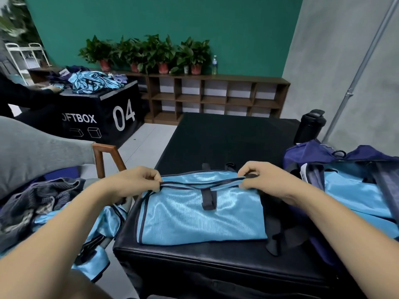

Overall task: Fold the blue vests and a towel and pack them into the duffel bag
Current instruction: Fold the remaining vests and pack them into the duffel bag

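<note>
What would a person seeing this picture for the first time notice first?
Probably the blue vest, in the centre on a black box, with the left hand and right hand pinching its far edge. Next, the duffel bag at right, open with blue fabric inside, and the plants along the green wall.

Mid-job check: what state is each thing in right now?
Blue vest: folded, lying flat on the black box
Left hand: pinches the vest's far edge
Right hand: pinches the vest's far edge
Duffel bag: open, blue fabric inside
Striped cloth: crumpled, unfolded
Loose vests: unfolded heap, left
</note>
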Available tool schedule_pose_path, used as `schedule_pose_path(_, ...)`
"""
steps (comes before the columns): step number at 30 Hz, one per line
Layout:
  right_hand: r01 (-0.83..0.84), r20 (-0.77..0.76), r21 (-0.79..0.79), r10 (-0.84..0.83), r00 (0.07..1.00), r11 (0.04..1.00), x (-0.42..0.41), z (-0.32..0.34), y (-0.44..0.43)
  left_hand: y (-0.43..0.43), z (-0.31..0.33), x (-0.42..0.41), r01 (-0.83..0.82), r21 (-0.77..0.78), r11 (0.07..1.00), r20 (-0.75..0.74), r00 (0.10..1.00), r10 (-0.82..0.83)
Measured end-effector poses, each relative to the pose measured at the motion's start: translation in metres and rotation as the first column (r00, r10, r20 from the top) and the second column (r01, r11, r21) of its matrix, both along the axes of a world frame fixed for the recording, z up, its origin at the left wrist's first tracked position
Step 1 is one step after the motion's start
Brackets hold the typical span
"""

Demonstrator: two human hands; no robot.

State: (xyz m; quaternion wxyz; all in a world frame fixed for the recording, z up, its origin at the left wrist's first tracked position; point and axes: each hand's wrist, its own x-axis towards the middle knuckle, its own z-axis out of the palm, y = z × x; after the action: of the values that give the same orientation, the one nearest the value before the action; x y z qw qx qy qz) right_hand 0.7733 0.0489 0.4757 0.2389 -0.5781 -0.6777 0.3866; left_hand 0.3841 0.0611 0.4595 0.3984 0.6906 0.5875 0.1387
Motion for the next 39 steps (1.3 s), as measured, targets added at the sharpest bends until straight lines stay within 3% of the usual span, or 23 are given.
schedule_pose_path(4,0.198,-0.091,0.049,-0.193,0.977,0.979,-0.013,-0.018,0.033,0.022,-0.014,0.006,-0.162,0.138,0.977,0.03,0.987,0.159)
schedule_pose_path(12,0.376,-0.171,0.14,-0.352,0.92,0.916,-0.025,-0.052,0.076,0.06,-0.042,0.017,-0.317,0.308,0.897,0.025,0.945,0.326)
schedule_pose_path(14,0.406,-0.144,0.154,-0.386,0.911,0.901,-0.026,-0.061,0.082,0.07,-0.052,0.014,-0.314,0.338,0.887,-0.028,0.939,0.343)
schedule_pose_path(16,0.413,-0.02,0.211,-0.419,0.908,0.886,-0.028,-0.07,0.084,0.076,-0.059,0.012,-0.304,0.384,0.872,-0.08,0.93,0.359)
schedule_pose_path(19,0.277,0.249,0.464,-0.424,0.871,0.842,-0.035,-0.082,0.078,0.078,-0.06,0.014,-0.241,0.513,0.824,-0.15,0.919,0.363)
schedule_pose_path(22,0.053,0.28,0.626,-0.287,0.916,0.778,-0.051,-0.085,0.062,0.07,-0.052,0.033,-0.087,0.602,0.794,-0.153,0.963,0.222)
schedule_pose_path(26,-0.24,0.401,0.541,0.004,0.916,0.806,-0.067,-0.095,0.047,0.047,-0.053,0.067,0.195,0.501,0.843,-0.246,0.966,-0.077)
schedule_pose_path(29,-0.352,0.465,0.511,0.092,0.88,0.785,-0.072,-0.107,0.041,0.038,-0.068,0.083,0.336,0.441,0.832,-0.312,0.927,-0.209)
schedule_pose_path(39,-0.301,0.407,0.425,0.117,0.906,0.854,-0.065,-0.115,0.044,0.041,-0.089,0.09,0.369,0.472,0.801,-0.295,0.922,-0.25)
